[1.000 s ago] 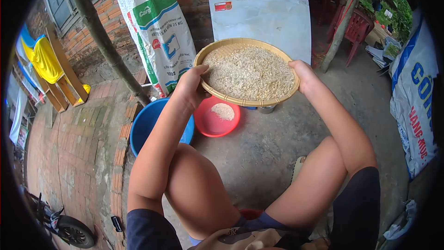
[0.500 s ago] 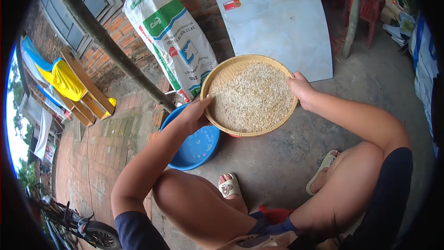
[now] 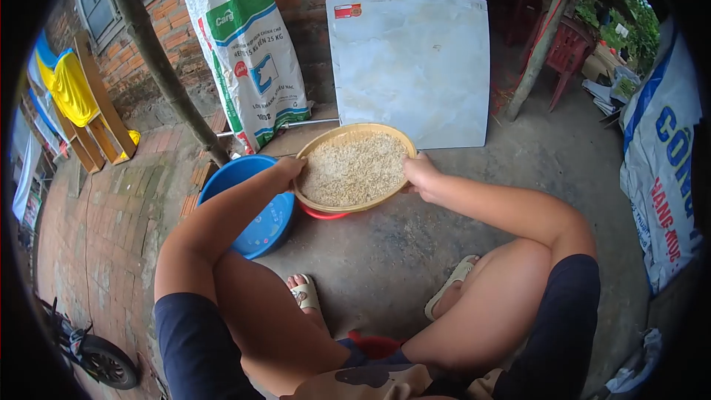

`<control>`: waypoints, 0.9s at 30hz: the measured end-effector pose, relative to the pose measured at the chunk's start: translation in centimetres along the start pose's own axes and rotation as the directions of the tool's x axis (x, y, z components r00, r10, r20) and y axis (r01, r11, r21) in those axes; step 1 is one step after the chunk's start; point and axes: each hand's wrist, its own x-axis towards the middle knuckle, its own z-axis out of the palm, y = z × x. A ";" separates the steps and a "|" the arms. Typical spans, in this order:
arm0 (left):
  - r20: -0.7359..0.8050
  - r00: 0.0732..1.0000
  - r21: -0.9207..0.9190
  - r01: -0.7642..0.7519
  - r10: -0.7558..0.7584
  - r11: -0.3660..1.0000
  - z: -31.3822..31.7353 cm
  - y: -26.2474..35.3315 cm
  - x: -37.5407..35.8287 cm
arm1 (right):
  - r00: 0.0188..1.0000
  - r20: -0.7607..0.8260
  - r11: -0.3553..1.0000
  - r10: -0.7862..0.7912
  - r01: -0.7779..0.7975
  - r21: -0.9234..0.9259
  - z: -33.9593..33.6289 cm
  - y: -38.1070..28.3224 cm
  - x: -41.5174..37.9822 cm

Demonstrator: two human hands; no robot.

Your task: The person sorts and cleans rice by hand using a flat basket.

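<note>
A round woven winnowing basket (image 3: 390, 203) is held out in front of me, with pale grain (image 3: 355, 169) spread over most of its bottom. My left hand (image 3: 292, 172) grips the rim on the left, and my right hand (image 3: 420, 174) grips it on the right. Most of the fingers are hidden under the rim. Below the basket, part of a red container (image 3: 323, 214) shows. A blue plastic basin (image 3: 259, 233) stands on the floor to the left, partly behind my left forearm.
A printed white feed sack (image 3: 248, 59) leans near the brick wall, beside a pale flat board (image 3: 411, 67). Wooden poles (image 3: 159, 59) rise left and right (image 3: 546, 41). A motorbike wheel (image 3: 109, 361) is at lower left, and a large printed sack (image 3: 663, 170) hangs at right.
The basket has come lower and nearer and looks more tilted, with both hands still on its rim. The whole view has shifted, showing more of the right side.
</note>
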 end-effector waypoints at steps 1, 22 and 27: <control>-0.149 0.988 0.005 -0.039 0.040 0.999 2.5 0.9 -2.3 | 1.000 0.011 0.999 -0.029 0.028 0.026 -1.0 1.1 2.4; -0.084 0.950 0.014 -0.301 0.301 0.953 8.4 1.0 -4.8 | 0.972 -0.177 0.954 -0.153 0.099 -0.283 -7.6 5.4 7.4; -0.130 0.962 -0.018 -0.244 0.239 0.970 3.8 -0.1 -2.0 | 0.994 -0.072 0.996 -0.082 0.080 -0.036 -1.1 1.0 0.4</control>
